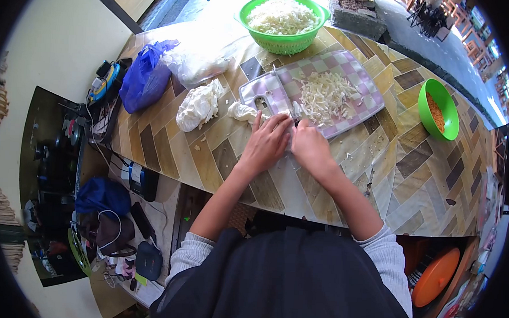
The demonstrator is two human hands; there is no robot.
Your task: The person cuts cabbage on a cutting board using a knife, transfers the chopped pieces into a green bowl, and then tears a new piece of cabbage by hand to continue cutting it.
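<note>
A pink and white checkered cutting board (367, 78) lies on the patterned table, with a heap of pale shredded pieces (325, 97) on it. My right hand (310, 147) is closed round the dark handle of a knife (296, 108) at the board's near edge. Just beside it, my left hand (268, 138) presses down with fingers together on a pale vegetable piece, mostly hidden beneath the fingers. A whitish chunk (242, 112) sticks out to the left of that hand. Farther left rests a larger whitish lump (200, 105).
A green basket (285, 42) of pale shreds stands at the back. To the right is a green bowl (448, 113) with orange bits. A blue bag (146, 77) and a clear plastic bag (196, 65) sit at the left. The table (344, 188) has a curved near edge.
</note>
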